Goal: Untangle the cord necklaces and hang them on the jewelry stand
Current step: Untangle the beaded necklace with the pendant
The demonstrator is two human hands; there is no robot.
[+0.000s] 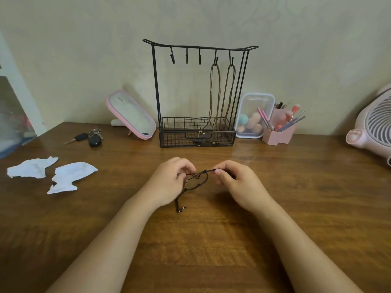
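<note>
While both hands pinch it, black cord necklace loops tangled.

pink mirror, keys, torn paper, brush holder, pink fan

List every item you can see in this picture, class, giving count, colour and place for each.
jewelry stand: one, black wire, back centre of table
brown cord necklaces: two, brown, on the stand's two right-hand hooks
black cord necklace: one, black, tangled between the hands
mirror: one, pink-framed, left of stand
keys: one bunch, black fobs, left of mirror
paper scraps: two, white, table left
clear box: one, holding sponges, right of stand
brush holder: one, pink, beside box
fan: one, pink, right edge
table: one, brown wood
left hand: pinches black cord
right hand: pinches black cord
</note>
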